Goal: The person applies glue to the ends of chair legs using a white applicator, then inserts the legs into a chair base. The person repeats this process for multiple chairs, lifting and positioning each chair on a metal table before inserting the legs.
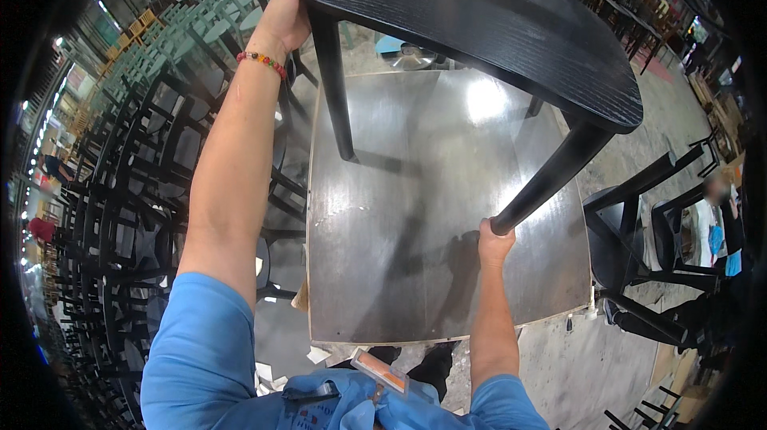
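Black wooden chair with grained seat (487, 23): held tilted above the dark glossy square table (383, 254). Left hand (286, 16): fingers wrapped over the seat's far left edge. Right hand (494, 242): fingers closed round a near leg's foot.

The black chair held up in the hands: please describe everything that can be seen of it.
The black chair looks like painted wood with visible grain on its rounded seat. It is held tilted in the air above a dark, shiny tabletop. Two round, tapering legs show clearly. The left hand grips the seat's edge near one leg; the right hand grips the foot of the other leg. No backrest is visible.
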{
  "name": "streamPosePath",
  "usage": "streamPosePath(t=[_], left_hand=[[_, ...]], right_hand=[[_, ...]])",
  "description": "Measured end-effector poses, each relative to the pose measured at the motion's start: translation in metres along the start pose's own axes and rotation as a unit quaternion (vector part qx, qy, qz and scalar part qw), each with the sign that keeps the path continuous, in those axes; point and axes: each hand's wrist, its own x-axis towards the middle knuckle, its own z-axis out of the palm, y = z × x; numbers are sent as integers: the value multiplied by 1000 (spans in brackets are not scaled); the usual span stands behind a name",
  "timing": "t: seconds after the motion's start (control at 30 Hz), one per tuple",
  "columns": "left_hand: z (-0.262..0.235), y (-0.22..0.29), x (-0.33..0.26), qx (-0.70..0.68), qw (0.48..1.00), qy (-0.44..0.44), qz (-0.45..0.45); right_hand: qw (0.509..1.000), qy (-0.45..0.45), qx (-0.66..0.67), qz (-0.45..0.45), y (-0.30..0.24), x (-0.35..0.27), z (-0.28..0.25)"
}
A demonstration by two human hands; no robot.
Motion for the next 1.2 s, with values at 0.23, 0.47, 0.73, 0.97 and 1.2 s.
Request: streamPosePath(t=[0.23,0.47,0.73,0.97,1.2], left_hand=[[1,0,-7,13,999,32,-4],[4,6,-19,3,999,50,-17],[45,17,-85,0,994,105,-25],[99,25,-206,46,988,148,-8],[130,32,-259,170,962,200,-79]], right_hand=[[999,-31,1,-10,-2,13,-3],[998,-61,26,-10,3,18,-7],[995,-96,-6,-11,0,38,-59],[982,-186,-3,36,1,50,-137],[978,-209,2,-12,21,55,-182]])
